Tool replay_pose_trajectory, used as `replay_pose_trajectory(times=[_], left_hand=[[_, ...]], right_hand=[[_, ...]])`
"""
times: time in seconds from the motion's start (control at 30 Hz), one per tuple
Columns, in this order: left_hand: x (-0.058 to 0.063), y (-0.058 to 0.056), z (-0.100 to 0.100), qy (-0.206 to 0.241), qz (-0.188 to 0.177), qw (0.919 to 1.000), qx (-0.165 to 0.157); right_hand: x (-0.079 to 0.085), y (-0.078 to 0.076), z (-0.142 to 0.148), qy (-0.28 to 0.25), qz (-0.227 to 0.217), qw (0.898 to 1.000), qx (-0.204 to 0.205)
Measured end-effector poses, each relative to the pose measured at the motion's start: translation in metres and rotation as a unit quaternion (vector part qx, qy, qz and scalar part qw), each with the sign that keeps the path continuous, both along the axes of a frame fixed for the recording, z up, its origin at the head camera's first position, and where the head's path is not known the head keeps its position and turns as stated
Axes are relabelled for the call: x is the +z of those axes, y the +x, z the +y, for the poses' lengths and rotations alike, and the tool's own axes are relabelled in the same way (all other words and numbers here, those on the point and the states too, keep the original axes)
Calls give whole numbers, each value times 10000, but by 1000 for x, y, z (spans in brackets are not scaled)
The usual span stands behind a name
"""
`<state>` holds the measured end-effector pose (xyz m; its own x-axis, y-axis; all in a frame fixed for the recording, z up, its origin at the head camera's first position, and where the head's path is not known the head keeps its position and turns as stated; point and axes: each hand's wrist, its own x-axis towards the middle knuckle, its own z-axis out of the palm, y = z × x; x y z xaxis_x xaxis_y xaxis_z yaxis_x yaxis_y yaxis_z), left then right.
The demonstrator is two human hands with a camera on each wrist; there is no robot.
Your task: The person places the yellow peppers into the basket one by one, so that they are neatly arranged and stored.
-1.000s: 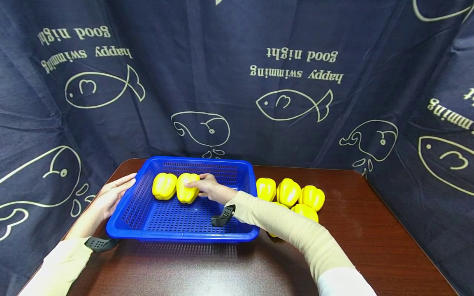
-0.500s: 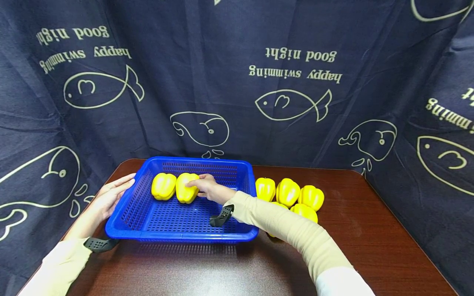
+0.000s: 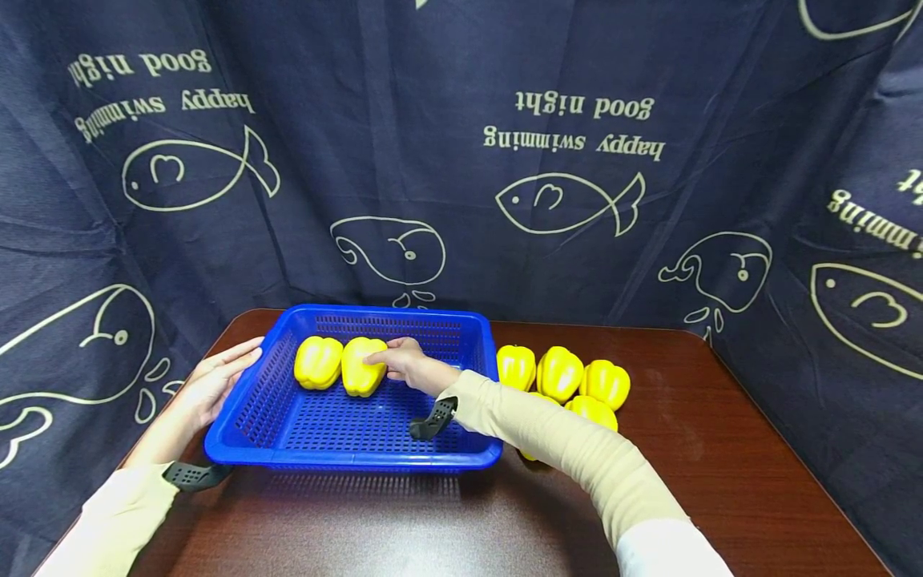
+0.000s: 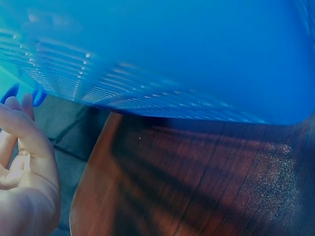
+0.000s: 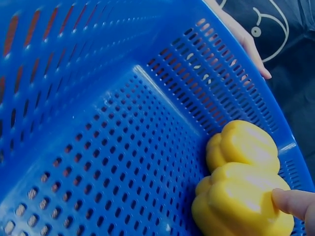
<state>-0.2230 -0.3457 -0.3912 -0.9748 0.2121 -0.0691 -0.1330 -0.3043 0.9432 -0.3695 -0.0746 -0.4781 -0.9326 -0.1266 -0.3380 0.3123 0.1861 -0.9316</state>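
Inside a blue perforated plastic basket (image 3: 353, 459), two yellow bell peppers lie side by side at the far left. My right hand (image 3: 411, 365) holds the right-hand bell pepper (image 3: 358, 375), thumb on its near side; the other fingers are partly hidden. The second bell pepper (image 3: 317, 363) touches it on the left. In the right wrist view a fingertip presses the nearer bell pepper (image 5: 236, 206). My left hand (image 3: 215, 383) rests along the basket's left rim with fingers extended. The left wrist view has that hand (image 4: 29, 172) beside the outer wall.
Several more yellow bell peppers (image 3: 561, 374) stand grouped on the brown table (image 3: 692, 449) right of the basket, partly hidden by my right forearm. A dark blue curtain (image 3: 461, 144) with fish drawings hangs behind the table and at both sides.
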Motion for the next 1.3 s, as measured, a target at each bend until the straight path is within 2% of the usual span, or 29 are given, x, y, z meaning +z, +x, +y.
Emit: replay_pose_trajectory(times=[0.03, 0.1, 0.17, 0.23, 0.57, 0.83, 1.07, 1.3], left_hand=[[0, 0, 0, 9, -6, 10000, 0], [0, 0, 0, 42, -13, 10000, 2], [0, 0, 0, 73, -7, 10000, -4], [1, 0, 0, 95, -15, 10000, -8], [1, 1, -1, -32, -83, 9999, 70], [1, 1, -1, -55, -121, 9999, 91], [0, 1, 0, 0, -46, 10000, 14], [-1, 0, 0, -62, -86, 9998, 147]], right_hand=[[29, 24, 6, 57, 30, 10000, -9], [70, 58, 15, 134, 114, 9998, -23], [94, 76, 21, 217, 145, 9997, 1], [104, 83, 25, 280, 182, 9994, 42], [127, 85, 44, 106, 252, 9973, 677], [141, 84, 64, 0, 557, 9949, 838], [149, 82, 84, 239, 971, 9899, 1004], [160, 87, 105, 716, 1543, 9776, 1240]])
